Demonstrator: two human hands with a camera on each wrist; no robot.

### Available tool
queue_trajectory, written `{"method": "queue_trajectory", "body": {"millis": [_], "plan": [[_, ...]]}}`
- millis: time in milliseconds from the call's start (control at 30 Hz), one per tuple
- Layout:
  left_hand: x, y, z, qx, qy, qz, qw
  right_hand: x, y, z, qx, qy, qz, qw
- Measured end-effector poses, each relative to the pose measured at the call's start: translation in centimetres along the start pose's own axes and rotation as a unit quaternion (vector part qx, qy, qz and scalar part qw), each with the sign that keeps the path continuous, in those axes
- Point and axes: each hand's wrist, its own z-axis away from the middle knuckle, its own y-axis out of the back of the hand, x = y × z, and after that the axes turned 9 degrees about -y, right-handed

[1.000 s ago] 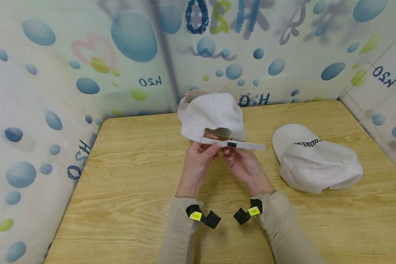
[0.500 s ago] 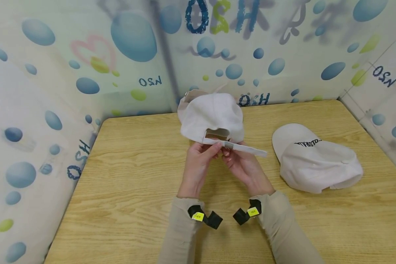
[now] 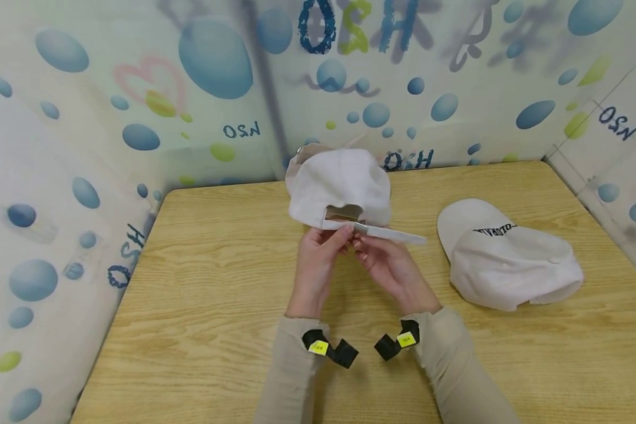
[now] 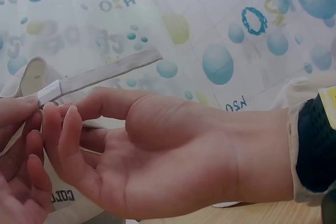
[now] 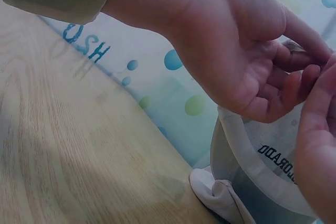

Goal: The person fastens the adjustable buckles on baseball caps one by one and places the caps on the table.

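Both hands are at the back of a white baseball cap (image 3: 344, 182), whose rear opening faces me. The left hand (image 3: 318, 259) pinches the adjustment strap, its thumb on top right beside the metal buckle (image 3: 360, 227). From the other side the right hand (image 3: 394, 265) holds the strap's underside with curled fingers, close to the buckle. The strap's loose end (image 3: 397, 234) sticks out to the right above this hand. In the left wrist view the buckle (image 4: 50, 92) sits between the two hands' fingertips. Dark lettering (image 5: 278, 161) inside the cap shows in the right wrist view.
A second white cap (image 3: 509, 253) with dark lettering lies on its side to the right on the wooden table (image 3: 217, 282). A beige cloth edge (image 3: 303, 156) shows behind the held cap. A wall (image 3: 191, 135) with printed bubbles rises at the table's back edge.
The buckle has shifted slightly left, toward the left thumb. The strap's loose end dipped, then rose a little. The hands have barely moved, and the second cap lies as before.
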Motion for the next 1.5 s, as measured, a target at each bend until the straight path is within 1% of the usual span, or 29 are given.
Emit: {"method": "queue_trajectory", "body": {"millis": [100,200,500,633,767,867,1100,1333,1367,1433,1500], "plan": [[0.15,0.0,0.01,0.008,-0.003,0.003,1.0,-0.02,0.05,-0.04,-0.015,-0.003,0.014,0.9998],[0.13,0.0,-0.01,0.009,-0.003,0.0,1.0,-0.01,0.0,-0.07,-0.024,-0.005,0.023,0.9994],[0.05,0.01,0.0,0.003,0.008,-0.015,0.9999,0.04,-0.13,-0.14,-0.011,0.015,0.026,0.9995],[0.08,0.02,0.02,0.004,0.006,-0.023,0.9997,0.06,-0.21,-0.12,0.004,0.023,0.035,0.9991],[0.07,0.05,0.04,0.0,0.007,-0.03,0.9995,0.05,-0.21,-0.13,0.028,0.031,0.055,0.9976],[0.04,0.08,0.03,-0.004,0.01,-0.022,0.9997,0.02,-0.19,-0.14,0.044,0.031,0.069,0.9961],[0.06,0.06,0.02,-0.007,0.013,-0.005,0.9999,0.02,-0.03,-0.14,0.062,0.039,0.092,0.993],[0.06,-0.03,0.02,-0.017,0.016,-0.006,0.9997,0.12,-0.14,-0.36,0.116,0.07,0.103,0.9854],[0.05,-0.03,0.02,-0.016,0.017,-0.006,0.9997,0.13,-0.12,-0.38,0.119,0.072,0.101,0.9851],[0.08,-0.03,0.02,-0.01,0.021,-0.002,0.9997,0.13,-0.01,-0.41,0.112,0.071,0.09,0.9871],[0.12,0.01,-0.01,0.0,0.024,0.016,0.9996,0.13,0.15,-0.45,0.098,0.071,0.082,0.9893]]}}
